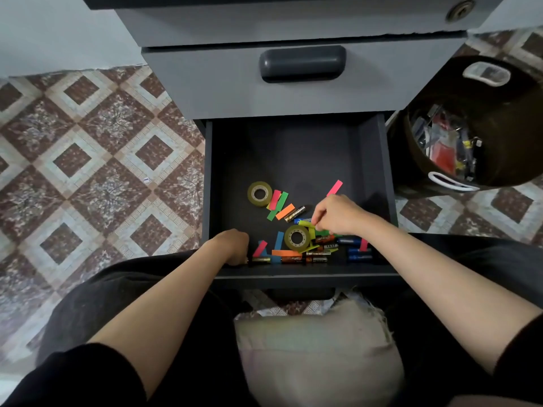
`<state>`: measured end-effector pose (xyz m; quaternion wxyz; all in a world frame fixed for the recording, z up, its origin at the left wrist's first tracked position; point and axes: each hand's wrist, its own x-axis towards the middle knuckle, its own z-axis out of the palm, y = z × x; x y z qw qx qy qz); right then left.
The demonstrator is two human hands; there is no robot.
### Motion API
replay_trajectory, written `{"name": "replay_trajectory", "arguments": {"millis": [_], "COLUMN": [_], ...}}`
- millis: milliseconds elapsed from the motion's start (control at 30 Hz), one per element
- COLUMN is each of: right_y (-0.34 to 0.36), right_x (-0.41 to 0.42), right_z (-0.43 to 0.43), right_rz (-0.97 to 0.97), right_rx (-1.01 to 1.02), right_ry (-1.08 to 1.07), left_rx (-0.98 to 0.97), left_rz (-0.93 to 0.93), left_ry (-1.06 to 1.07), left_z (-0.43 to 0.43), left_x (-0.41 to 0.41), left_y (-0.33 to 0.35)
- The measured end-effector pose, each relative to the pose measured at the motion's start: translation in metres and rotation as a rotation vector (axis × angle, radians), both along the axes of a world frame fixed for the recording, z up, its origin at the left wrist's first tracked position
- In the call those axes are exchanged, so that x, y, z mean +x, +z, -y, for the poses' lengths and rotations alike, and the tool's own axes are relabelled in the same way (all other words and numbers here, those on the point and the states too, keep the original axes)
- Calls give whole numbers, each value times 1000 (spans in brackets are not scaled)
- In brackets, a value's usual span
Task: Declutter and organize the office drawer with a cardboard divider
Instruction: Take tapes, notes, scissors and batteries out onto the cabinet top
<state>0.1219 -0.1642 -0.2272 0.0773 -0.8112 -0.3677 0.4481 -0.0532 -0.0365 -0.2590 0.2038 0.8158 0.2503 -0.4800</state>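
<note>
Yellow-green paper strip (305, 224) is lying under the curled fingertips of the right hand (338, 214), which is pinching its near end just beside a tape roll (306, 244) at the front of the open drawer (302, 276). Around that roll, orange-and-black batteries (305, 258), blue batteries (359, 254) and more coloured strips are crowding against the drawer's front wall, some overlapping. The left hand (232, 245) is reaching down into the front left corner with its fingers bent under and hidden; whether it is holding the gold-tipped battery (260, 259) just beside it cannot be told. Farther in, a second tape roll (252, 198) is sitting beside a few green, pink and orange strips and one more battery, and a lone pink strip (335, 188) is lying behind the right hand. Beyond these, the dark drawer floor is showing bare back to the rear wall, and the strip along the right wall is bare too. Above, a closed drawer with a dark handle (302, 63) is overhanging the rear edge. Right of the cabinet, a dark round bin (499, 118) is standing on the patterned tile floor (88, 157), holding mixed small items.
</note>
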Motion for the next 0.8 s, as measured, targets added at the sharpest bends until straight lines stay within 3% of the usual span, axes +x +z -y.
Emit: {"name": "replay_trajectory", "arguments": {"millis": [167, 400, 800], "right_y": [-6, -13, -33], "right_x": [-8, 1, -16], "right_z": [-1, 12, 23], "right_rz": [0, 149, 237], "right_rx": [-4, -120, -180], "right_ry": [51, 84, 144], "left_rx": [-59, -19, -24], "left_rz": [18, 365, 433], "left_ry": [65, 278, 310], "left_z": [-2, -17, -13], "left_x": [6, 15, 20], "left_y": [7, 24, 24]}}
